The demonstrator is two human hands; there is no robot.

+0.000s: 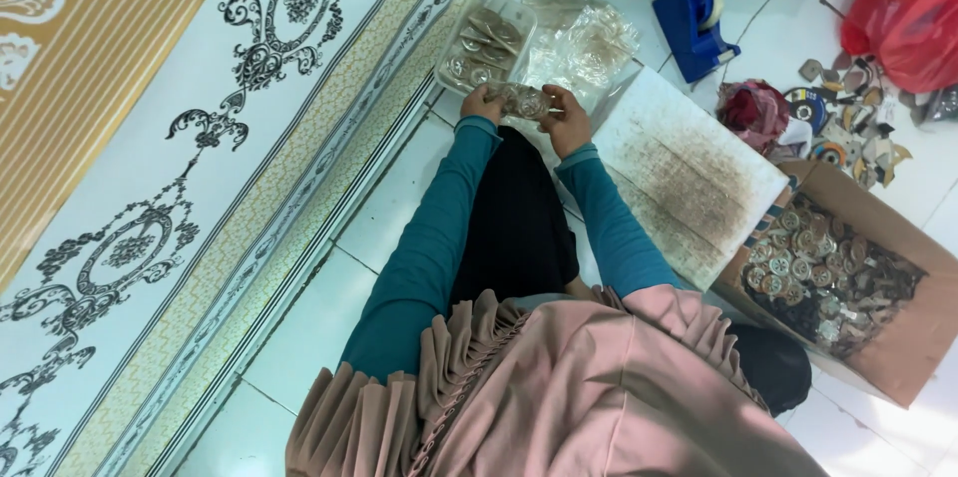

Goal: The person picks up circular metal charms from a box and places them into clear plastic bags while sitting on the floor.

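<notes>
A white tiled floor is seen from above, with dark grout lines running across it. Along one side a patterned mat is laid, printed in white, black and gold. A small clear packet of round pieces is gripped between the left hand and the right hand, which are brought close together just above the floor. Just beyond the hands a clear tray and a heap of plastic bags are set. A worn white board is laid beside a cardboard box filled with round pieces. A blue tape dispenser and a red bag are placed farther off.
</notes>
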